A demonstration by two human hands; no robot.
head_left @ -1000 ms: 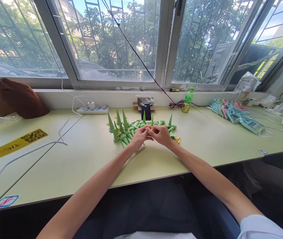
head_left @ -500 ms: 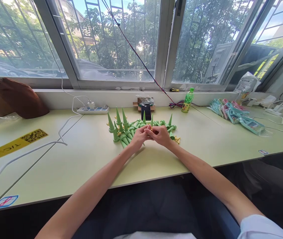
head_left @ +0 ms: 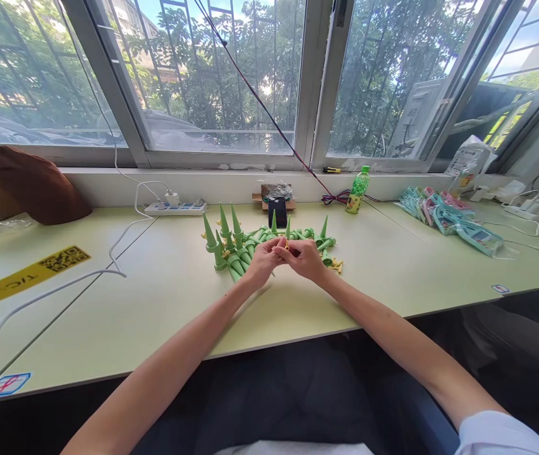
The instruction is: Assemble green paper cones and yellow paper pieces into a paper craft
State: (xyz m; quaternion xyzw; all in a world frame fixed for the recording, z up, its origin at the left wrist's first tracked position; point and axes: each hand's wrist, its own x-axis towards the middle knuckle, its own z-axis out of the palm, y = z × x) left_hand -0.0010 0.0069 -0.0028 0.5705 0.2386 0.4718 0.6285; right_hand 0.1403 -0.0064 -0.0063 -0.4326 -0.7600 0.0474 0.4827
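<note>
My left hand (head_left: 263, 259) and my right hand (head_left: 303, 257) meet over the light green table (head_left: 165, 297), fingers curled and pinched together on a small yellow part (head_left: 287, 246). A green cone spike (head_left: 288, 229) stands up right behind the fingers; whether it is held too is unclear. Just beyond the hands lies a pile of green cone spikes (head_left: 236, 249), some upright at its left end, others lying flat. A few loose yellow pieces (head_left: 336, 265) rest to the right of my right hand.
A black phone (head_left: 278, 212) stands behind the pile. A green bottle (head_left: 359, 190) is at the back right. Teal and pink packets (head_left: 449, 218) lie further right. A power strip (head_left: 175, 208) with a white cable (head_left: 60, 285) and a brown bag (head_left: 27, 186) are on the left.
Both hands stay together at the same spot; the fingers have shifted slightly around the small yellow part. The view has tilted down a touch.
</note>
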